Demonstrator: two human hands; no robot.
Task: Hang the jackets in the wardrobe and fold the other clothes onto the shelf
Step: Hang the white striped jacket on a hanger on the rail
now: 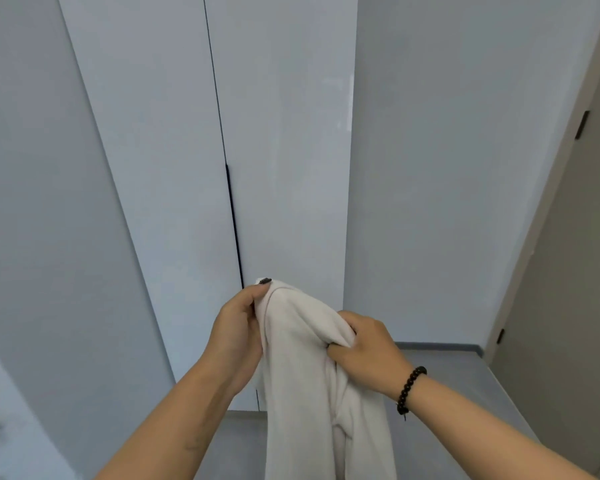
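Note:
A cream-white garment (302,368) hangs from both my hands in front of the closed wardrobe doors (174,168). My left hand (238,327) pinches its upper edge, where a small dark tab pokes out at the top. My right hand (364,344) grips a bunch of the fabric a little lower on the right side; a dark bead bracelet sits on that wrist. The rest of the cloth drops down out of the picture. No hanger and no shelf show in this view.
The pale grey wardrobe has a dark vertical gap (234,230) between its two doors. A plain wall (447,168) stands to the right, then a beige door (568,289) with dark hinges. Grey floor (465,375) lies below.

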